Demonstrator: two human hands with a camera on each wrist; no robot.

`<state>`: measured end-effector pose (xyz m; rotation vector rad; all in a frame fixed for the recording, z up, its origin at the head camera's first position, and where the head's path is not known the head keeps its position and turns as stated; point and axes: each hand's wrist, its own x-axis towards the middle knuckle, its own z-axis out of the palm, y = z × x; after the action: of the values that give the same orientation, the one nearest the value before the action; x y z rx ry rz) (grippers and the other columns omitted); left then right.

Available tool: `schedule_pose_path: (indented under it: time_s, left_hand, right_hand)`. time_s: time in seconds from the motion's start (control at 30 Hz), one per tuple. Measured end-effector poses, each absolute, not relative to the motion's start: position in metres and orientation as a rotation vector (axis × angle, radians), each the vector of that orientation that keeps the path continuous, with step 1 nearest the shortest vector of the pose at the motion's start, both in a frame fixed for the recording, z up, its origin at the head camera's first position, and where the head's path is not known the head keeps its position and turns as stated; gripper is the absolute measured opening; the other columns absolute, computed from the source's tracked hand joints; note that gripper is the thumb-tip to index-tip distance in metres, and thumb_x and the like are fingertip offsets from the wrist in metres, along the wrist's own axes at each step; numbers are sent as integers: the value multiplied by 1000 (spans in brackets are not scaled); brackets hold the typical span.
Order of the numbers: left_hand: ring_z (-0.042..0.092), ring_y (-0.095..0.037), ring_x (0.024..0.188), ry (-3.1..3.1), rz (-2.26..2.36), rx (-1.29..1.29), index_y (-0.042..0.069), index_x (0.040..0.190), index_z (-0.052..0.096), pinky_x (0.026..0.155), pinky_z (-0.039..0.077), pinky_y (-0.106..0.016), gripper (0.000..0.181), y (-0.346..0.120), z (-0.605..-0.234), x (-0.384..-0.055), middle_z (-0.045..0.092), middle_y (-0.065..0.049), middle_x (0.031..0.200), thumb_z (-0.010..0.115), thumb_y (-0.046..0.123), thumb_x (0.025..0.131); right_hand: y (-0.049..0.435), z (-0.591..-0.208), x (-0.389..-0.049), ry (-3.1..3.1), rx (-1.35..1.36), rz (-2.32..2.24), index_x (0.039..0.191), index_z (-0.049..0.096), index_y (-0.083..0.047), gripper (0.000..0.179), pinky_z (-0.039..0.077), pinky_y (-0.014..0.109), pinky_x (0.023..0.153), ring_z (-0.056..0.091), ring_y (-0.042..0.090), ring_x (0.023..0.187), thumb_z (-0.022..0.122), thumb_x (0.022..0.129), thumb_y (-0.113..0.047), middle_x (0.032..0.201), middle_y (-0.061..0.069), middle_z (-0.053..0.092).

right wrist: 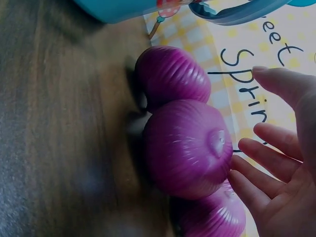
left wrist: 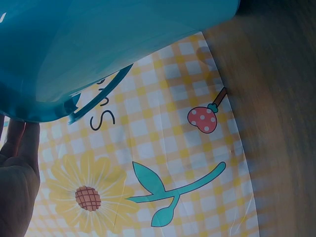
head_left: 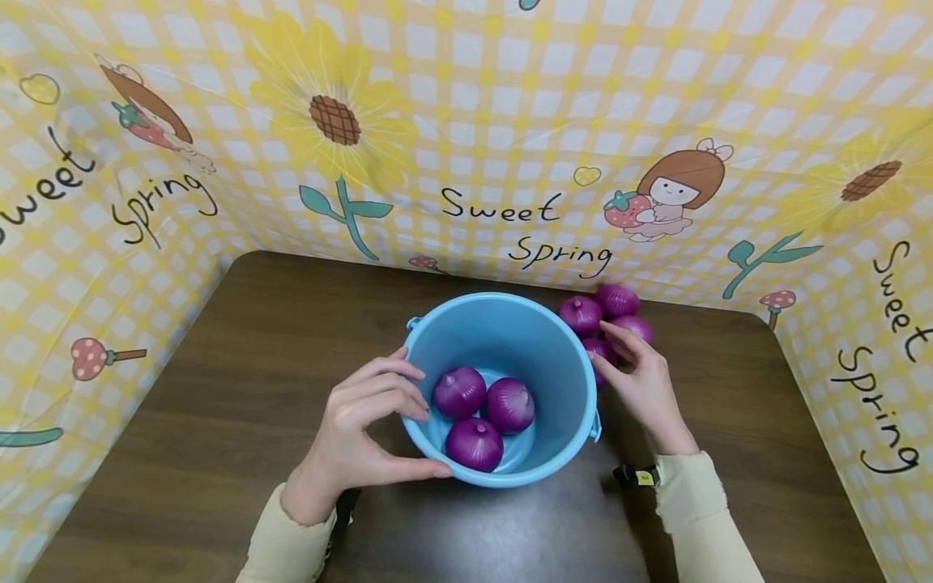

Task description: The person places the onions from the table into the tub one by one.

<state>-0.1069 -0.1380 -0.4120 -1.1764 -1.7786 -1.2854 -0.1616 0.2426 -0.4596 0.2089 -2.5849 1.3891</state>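
My left hand [head_left: 372,421] holds the rim of a light blue bucket [head_left: 503,479], fingers over its left side and thumb at the front. Inside the bucket, three purple onions [head_left: 474,444] lie together on the bottom. To the bucket's right, my right hand [head_left: 645,385] hovers over a cluster of several more purple onions [head_left: 581,314], thumb and fingers spread apart. In the right wrist view, its fingers are beside the middle onion [right wrist: 187,148]; whether they touch it I cannot tell. The left wrist view shows the bucket's outer wall [left wrist: 113,39] and part of the left hand.
Under everything is a dark brown wooden table [head_left: 291,340]. A yellow checked cloth [head_left: 496,121] with printed flowers and lettering rises behind the table and along both sides. The bucket's handle [right wrist: 242,14] hangs outside it, near the onions.
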Motion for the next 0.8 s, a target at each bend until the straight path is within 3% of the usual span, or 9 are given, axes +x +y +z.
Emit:
schedule_pose_path:
  time_s: [0.4,0.8]
  left_hand:
    - [64,-30,93,-1781,-1283,-1177,9,80,70,107,44,-56,50,-138,-413,-106,69,-5,81,95,50,67]
    - [64,-30,93,-1770,-1284,-1180,9,80,70,107,44,-57,49,-138,-413,-106,69,-5,81,95,49,67]
  right_hand:
    - [244,-470,-164,-2596,242,1325,136,62,0,51,51,49,99,58,36,126,80,88,-2,136,19,60]
    - [245,-479,-164,-2634,271,1165,133,64,-2,52,53,52,90,59,34,113,82,84,1,130,20,62]
